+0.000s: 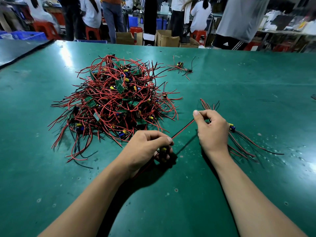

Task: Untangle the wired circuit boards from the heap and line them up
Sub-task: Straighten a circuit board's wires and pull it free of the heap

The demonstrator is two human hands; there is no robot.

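Board (pixel 162 149) clamped by fingers (pixel 164 140) of left hand (pixel 145 147); red wire (pixel 183 129), pinched by right hand (pixel 212 130) at 2 o'clock, should be straightened gently.

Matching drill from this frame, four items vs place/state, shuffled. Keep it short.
1. heap
2. stray boards
3. left hand
4. right hand

A. grips a bundle, its wires fanned on the mat
B. holds one board with a yellow capacitor
C. centre-left of the mat
D. alone, far side, right of the heap

Pairs: 1-C, 2-D, 3-B, 4-A
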